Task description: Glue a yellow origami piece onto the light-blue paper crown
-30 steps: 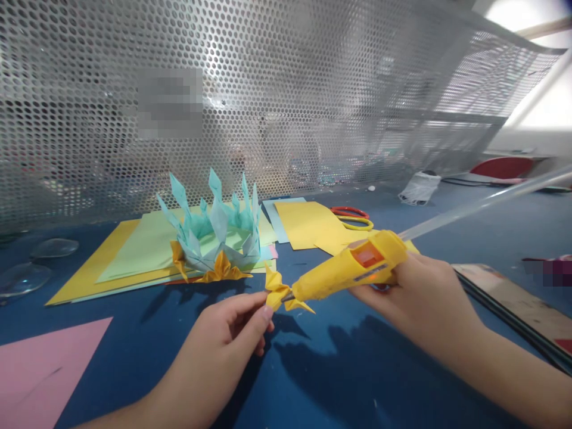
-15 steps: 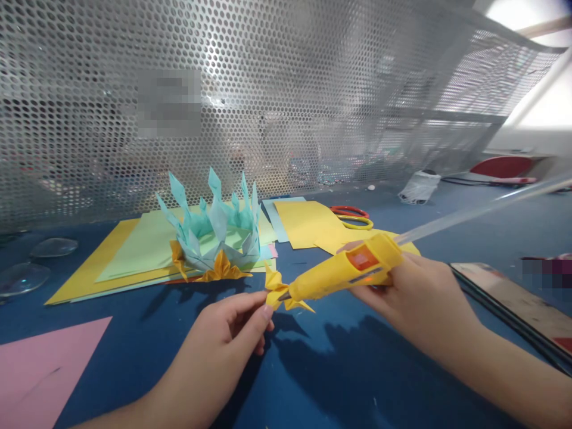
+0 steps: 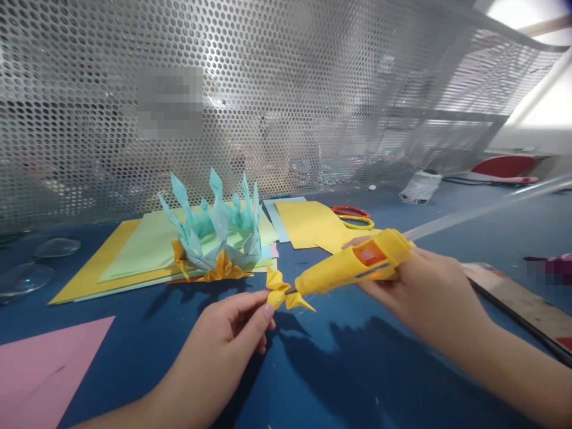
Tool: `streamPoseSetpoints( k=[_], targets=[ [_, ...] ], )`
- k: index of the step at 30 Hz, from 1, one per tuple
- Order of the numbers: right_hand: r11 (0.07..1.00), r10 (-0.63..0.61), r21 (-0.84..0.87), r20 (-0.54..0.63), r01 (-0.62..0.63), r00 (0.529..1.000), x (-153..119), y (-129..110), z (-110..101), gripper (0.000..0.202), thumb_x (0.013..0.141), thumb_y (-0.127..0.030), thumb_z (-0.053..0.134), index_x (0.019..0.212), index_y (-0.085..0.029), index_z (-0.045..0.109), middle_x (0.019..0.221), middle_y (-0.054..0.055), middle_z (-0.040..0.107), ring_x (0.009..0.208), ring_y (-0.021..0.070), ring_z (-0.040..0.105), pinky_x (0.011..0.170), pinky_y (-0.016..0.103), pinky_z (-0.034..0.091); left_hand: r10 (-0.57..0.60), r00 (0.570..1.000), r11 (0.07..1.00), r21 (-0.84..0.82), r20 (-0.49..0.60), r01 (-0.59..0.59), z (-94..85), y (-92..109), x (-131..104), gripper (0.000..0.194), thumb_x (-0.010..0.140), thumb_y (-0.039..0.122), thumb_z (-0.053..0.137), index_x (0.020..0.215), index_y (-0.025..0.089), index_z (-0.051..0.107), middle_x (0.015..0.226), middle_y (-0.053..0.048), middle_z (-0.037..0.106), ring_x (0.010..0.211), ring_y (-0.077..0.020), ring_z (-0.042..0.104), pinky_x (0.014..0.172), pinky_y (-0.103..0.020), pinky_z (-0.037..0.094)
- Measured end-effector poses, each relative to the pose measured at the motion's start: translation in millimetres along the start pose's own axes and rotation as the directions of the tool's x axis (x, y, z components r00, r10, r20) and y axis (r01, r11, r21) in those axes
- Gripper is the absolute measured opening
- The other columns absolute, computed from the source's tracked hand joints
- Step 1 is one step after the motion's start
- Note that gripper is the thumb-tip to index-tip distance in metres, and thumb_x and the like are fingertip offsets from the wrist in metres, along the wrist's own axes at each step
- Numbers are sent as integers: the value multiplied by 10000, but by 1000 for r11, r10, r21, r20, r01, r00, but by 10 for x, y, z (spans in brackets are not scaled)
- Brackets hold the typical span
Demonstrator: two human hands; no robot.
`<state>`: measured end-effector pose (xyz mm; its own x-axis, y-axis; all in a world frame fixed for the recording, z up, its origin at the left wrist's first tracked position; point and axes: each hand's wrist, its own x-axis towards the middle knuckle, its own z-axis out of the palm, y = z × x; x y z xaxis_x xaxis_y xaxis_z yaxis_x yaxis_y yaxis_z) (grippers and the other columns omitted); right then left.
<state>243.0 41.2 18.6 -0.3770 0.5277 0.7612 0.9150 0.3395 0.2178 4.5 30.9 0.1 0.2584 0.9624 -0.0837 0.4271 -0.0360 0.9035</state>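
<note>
My left hand (image 3: pixel 232 333) pinches a small folded yellow origami piece (image 3: pixel 276 286) between thumb and fingers, just above the blue table. From the right, my right hand (image 3: pixel 420 286) grips a yellow hot glue gun (image 3: pixel 353 265); its dark nozzle tip lies at the middle of the origami piece. A clear glue stick (image 3: pixel 473 208) juts from the gun's back. Beyond my left hand stands a light-blue origami crown (image 3: pixel 218 220) with tall points. Orange folded pieces (image 3: pixel 226 267) sit along the crown's lower front.
Yellow and green paper sheets (image 3: pixel 84 271) lie under and around the crown. Scissors (image 3: pixel 357 221) with red and yellow handles rest behind the gun. Pink paper (image 3: pixel 53 369) and glasses (image 3: pixel 31 277) are at left. A perforated metal panel (image 3: pixel 268 77) rises at the back.
My right hand and the glue gun have shifted slightly right, the nozzle sliding a little across the origami piece. My left hand holds almost still.
</note>
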Motion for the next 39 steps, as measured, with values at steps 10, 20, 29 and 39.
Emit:
streamPoseSetpoints(
  k=[10, 20, 29, 39],
  targets=[
    [998, -5, -57, -12, 4, 1000, 13, 38, -46, 267, 831, -215, 398, 585, -198, 500, 428, -8, 447, 355, 162, 459, 387, 258, 235, -10, 1000, 1000, -6, 4, 10, 10, 19, 23, 322, 861, 420, 508, 955, 189, 712, 685, 10, 619, 577, -138, 547, 605, -258, 445],
    [990, -32, -136, -49, 25, 998, 1, 64, 5, 373, 913, -287, 341, 579, -211, 488, 413, -31, 409, 334, 139, 412, 380, 255, 254, -11, 1000, 1000, -13, 23, 11, 9, 3, 25, 287, 859, 414, 494, 801, 188, 660, 651, 30, 579, 567, -126, 519, 594, -245, 419],
    [982, -45, -188, -67, 32, 997, 16, 74, -22, 408, 927, -309, 348, 555, -220, 490, 399, -31, 405, 333, 137, 374, 370, 239, 265, -30, 999, 999, -21, 30, 30, 5, 5, 24, 315, 852, 430, 482, 767, 184, 658, 629, 24, 574, 561, -132, 510, 596, -261, 409],
    [982, -57, -182, -48, 47, 997, 10, 64, -27, 496, 953, -332, 332, 644, -131, 664, 400, 8, 497, 335, 158, 435, 379, 252, 291, -37, 999, 998, -49, 38, 38, 2, 27, 17, 286, 828, 412, 500, 771, 189, 669, 615, 32, 567, 549, -121, 503, 566, -235, 419]
  ],
)
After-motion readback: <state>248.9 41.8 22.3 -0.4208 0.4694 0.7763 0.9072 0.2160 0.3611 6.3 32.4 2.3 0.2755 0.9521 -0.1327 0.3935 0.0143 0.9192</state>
